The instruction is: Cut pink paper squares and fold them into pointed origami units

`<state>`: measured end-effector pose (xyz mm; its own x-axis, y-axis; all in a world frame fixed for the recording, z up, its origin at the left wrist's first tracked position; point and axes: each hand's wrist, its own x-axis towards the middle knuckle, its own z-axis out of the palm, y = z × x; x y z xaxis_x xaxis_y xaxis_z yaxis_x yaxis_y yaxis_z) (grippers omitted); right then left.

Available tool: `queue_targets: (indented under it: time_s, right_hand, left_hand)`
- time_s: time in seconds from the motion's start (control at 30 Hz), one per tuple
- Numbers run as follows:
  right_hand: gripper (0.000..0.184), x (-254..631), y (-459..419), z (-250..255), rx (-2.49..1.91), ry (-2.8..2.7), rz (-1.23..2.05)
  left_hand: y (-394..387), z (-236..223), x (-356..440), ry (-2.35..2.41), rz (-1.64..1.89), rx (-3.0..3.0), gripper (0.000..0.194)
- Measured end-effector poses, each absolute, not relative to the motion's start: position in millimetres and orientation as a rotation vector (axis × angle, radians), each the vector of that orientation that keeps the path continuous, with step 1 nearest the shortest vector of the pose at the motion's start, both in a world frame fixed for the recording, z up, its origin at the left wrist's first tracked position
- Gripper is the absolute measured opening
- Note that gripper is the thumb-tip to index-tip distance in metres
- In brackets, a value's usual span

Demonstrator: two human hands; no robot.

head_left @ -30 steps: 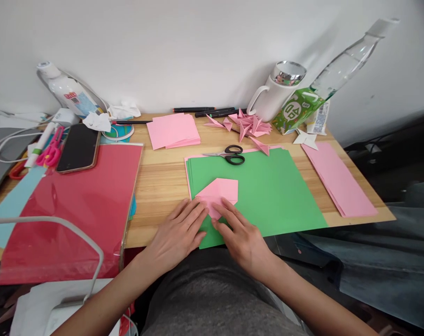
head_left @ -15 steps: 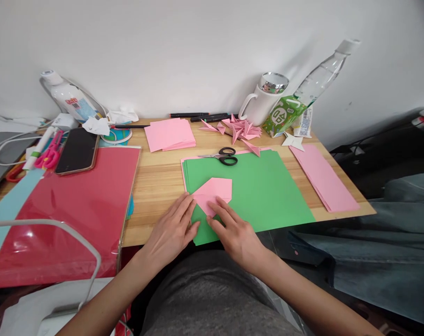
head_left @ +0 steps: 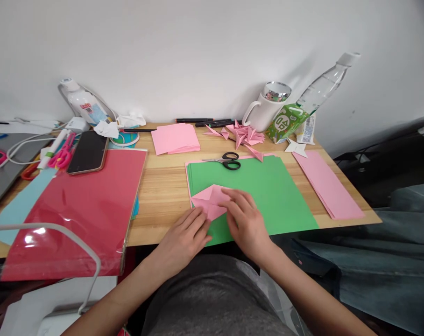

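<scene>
A partly folded sheet of pink paper (head_left: 209, 201) lies on the left part of a green paper stack (head_left: 278, 196). Its left side comes to a point with a flap folded over. My left hand (head_left: 189, 235) rests flat with fingers stretched out, their tips on the sheet's lower left edge. At the right corner, the curled fingers of my right hand (head_left: 246, 221) have hold of the paper and hide that corner; the thumb is mostly covered. Black-handled scissors (head_left: 229, 161) lie at the back edge of the green stack.
Behind are a square pink paper stack (head_left: 175, 138), folded pink pieces (head_left: 247, 135), a white mug (head_left: 266, 109), a green carton (head_left: 287, 122) and a bottle (head_left: 327, 86). Pink strips (head_left: 329, 186) lie right; a phone (head_left: 88, 151) and red paper pack (head_left: 82, 210) lie left.
My right hand has moved from the sheet's lower edge to its right corner. My left hand has slid right along the lower left edge. The camera view has shifted slightly.
</scene>
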<state>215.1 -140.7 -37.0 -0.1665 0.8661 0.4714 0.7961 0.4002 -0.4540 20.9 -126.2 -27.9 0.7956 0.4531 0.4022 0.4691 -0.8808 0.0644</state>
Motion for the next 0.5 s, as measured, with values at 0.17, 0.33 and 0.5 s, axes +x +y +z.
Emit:
queue_targets:
  time_s: [0.17, 0.33, 0.5]
  right_hand:
    - [0.032, 231.3, -129.7, -37.8, -1.479, -1.966, 0.226]
    - [0.035, 228.4, -137.3, -40.0, -1.326, -1.952, 0.329]
    - [0.043, 228.5, -140.2, -45.8, -1.315, -1.970, 0.201]
  left_hand:
    - [-111.0, -21.9, 9.9, -0.749, -0.614, -2.904, 0.022]
    - [-94.8, -22.5, 7.0, -0.770, -0.516, -2.793, 0.028]
    - [-80.9, -25.3, 11.2, -0.900, -0.419, -2.807, 0.031]
